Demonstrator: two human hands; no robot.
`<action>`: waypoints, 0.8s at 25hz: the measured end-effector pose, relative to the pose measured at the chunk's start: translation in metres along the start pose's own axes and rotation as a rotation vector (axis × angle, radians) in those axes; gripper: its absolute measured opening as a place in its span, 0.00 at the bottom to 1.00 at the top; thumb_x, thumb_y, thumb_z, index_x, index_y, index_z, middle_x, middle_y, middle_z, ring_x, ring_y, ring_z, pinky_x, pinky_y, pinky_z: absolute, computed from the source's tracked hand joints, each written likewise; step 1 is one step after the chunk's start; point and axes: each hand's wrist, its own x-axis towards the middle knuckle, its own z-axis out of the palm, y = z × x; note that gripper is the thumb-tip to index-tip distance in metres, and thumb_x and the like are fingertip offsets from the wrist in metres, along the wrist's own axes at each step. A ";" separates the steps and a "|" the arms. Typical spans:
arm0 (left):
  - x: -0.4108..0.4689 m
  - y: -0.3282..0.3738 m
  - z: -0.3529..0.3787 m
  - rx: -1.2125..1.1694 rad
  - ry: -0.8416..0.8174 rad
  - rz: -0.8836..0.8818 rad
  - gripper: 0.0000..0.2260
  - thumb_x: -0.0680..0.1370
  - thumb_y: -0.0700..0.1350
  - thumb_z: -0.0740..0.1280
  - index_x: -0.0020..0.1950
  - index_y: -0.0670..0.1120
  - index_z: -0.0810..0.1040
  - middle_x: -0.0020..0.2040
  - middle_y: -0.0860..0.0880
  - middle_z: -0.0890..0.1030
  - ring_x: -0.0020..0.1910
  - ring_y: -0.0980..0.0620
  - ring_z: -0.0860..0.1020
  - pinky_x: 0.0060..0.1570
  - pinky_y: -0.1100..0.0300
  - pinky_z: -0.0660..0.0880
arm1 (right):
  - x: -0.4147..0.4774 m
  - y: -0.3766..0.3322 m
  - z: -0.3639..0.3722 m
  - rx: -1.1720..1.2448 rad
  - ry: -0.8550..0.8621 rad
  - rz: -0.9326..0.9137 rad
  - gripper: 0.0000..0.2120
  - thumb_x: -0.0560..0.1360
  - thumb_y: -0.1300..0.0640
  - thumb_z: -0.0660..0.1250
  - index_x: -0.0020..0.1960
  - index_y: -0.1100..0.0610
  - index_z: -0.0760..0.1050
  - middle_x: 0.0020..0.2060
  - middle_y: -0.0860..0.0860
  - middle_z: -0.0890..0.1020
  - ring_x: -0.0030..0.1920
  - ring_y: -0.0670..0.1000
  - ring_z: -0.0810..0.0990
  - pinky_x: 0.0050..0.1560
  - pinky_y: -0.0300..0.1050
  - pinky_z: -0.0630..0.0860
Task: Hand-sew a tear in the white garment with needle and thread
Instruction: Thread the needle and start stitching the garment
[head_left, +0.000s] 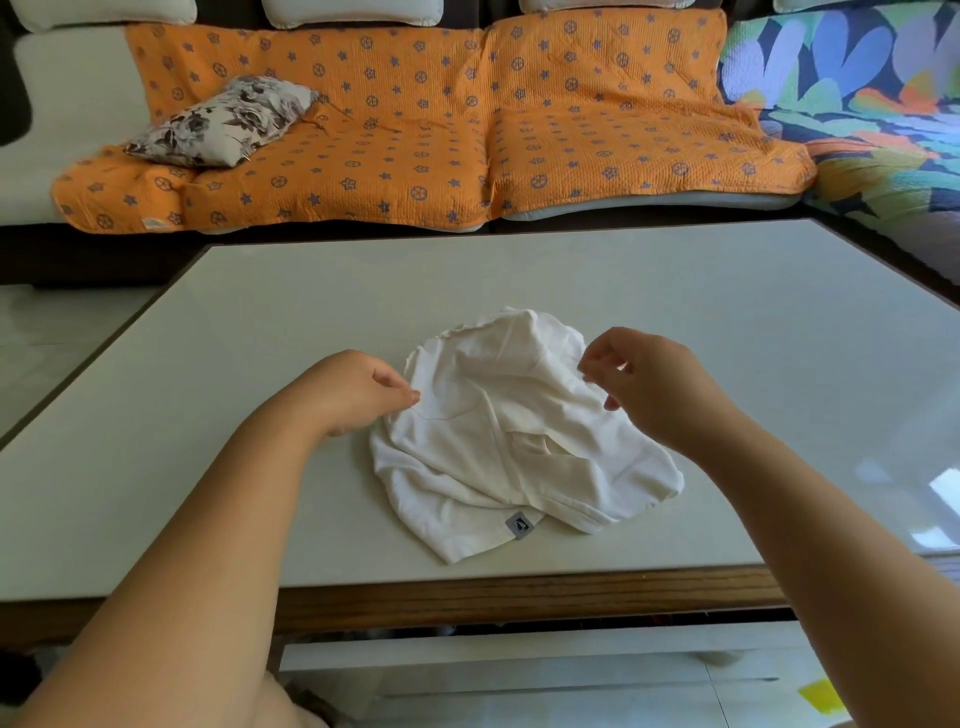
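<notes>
A crumpled white garment (498, 441) with a small grey label lies on the pale table (727, 322), near its front edge. My left hand (358, 395) rests at the garment's left edge, thumb and fingers together against the cloth. My right hand (649, 384) hovers over the garment's right side with fingertips pinched together, as if holding something very thin. No needle or thread can be made out. An opening in the cloth shows near the garment's middle.
Behind the table stands a sofa with an orange patterned cover (441, 130) and a floral cushion (223, 122). A colourful blanket (857, 104) lies at the right. A wooden rim (519, 597) runs along the table's front edge.
</notes>
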 end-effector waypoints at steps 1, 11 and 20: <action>0.000 0.002 0.001 0.115 0.074 -0.009 0.15 0.76 0.55 0.70 0.61 0.52 0.80 0.59 0.49 0.80 0.54 0.50 0.77 0.55 0.57 0.74 | -0.001 -0.001 0.000 -0.007 0.006 -0.019 0.06 0.79 0.53 0.66 0.44 0.45 0.77 0.40 0.40 0.78 0.37 0.41 0.77 0.33 0.29 0.67; -0.024 0.061 0.047 -0.096 0.296 0.763 0.15 0.76 0.44 0.72 0.62 0.54 0.80 0.60 0.59 0.77 0.56 0.60 0.73 0.55 0.76 0.64 | -0.007 -0.017 -0.002 0.113 -0.116 -0.098 0.05 0.78 0.52 0.69 0.43 0.48 0.81 0.30 0.47 0.82 0.25 0.40 0.75 0.27 0.26 0.66; -0.017 0.063 0.055 -0.564 -0.153 0.481 0.09 0.77 0.43 0.71 0.57 0.47 0.84 0.45 0.54 0.86 0.46 0.61 0.83 0.48 0.69 0.75 | -0.008 -0.015 -0.005 0.096 -0.134 -0.193 0.05 0.78 0.56 0.69 0.45 0.48 0.81 0.33 0.45 0.81 0.31 0.39 0.77 0.34 0.28 0.72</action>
